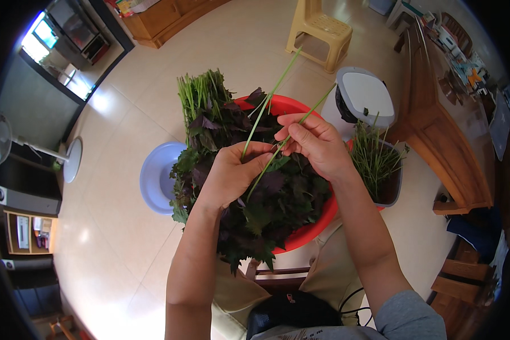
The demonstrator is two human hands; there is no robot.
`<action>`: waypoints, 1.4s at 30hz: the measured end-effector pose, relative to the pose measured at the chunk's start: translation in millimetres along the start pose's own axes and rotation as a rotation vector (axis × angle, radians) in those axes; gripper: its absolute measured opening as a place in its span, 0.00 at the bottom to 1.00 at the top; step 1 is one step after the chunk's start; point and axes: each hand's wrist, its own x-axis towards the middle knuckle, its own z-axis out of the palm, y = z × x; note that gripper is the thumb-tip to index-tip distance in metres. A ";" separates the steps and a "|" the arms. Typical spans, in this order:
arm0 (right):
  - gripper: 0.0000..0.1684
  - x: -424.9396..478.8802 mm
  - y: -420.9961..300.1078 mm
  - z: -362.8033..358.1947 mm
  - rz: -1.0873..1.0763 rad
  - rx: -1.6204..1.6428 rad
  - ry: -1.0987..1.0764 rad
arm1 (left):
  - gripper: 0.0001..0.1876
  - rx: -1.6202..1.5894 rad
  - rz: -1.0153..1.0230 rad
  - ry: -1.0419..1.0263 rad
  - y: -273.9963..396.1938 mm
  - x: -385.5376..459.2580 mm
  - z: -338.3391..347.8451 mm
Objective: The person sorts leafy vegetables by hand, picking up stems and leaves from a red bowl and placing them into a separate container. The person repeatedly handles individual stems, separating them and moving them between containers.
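Note:
My left hand [233,170] is closed on a long green stem [272,93] that slants up and right above the leaves. Between the thumb and fingers of my right hand [316,142] is another green stem [312,109]; its lower part passes by my left fingertips. Both hands meet over a red basin [329,212] heaped with dark purple-green perilla leaves [276,191]. A bundle of upright cut stems with leaves [202,95] lies on the basin's far left side. Bare stems [376,161] fill a grey container [397,187] on the right.
An empty-looking blue basin [153,178] is on the tiled floor at left. Beyond the right hand are a lidded white bin [365,95] and a yellow plastic chair [323,32]. A carved wooden table [446,140] borders the right; a standing fan [72,159] is at far left.

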 end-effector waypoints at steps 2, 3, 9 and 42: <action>0.15 -0.8 -1.8 3.8 0.012 -0.031 0.048 | 0.08 0.004 -0.009 0.020 2.6 -0.6 -0.5; 0.15 -0.8 -3.1 5.1 0.053 -0.095 0.059 | 0.09 -0.005 -0.013 0.025 3.5 -0.4 -0.5; 0.13 -1.4 -5.0 7.6 0.081 -0.186 0.052 | 0.10 -0.039 0.005 0.032 3.4 1.5 0.8; 0.10 7.7 7.1 18.2 -0.002 -0.020 0.099 | 0.09 0.189 0.256 0.174 -5.5 4.2 4.7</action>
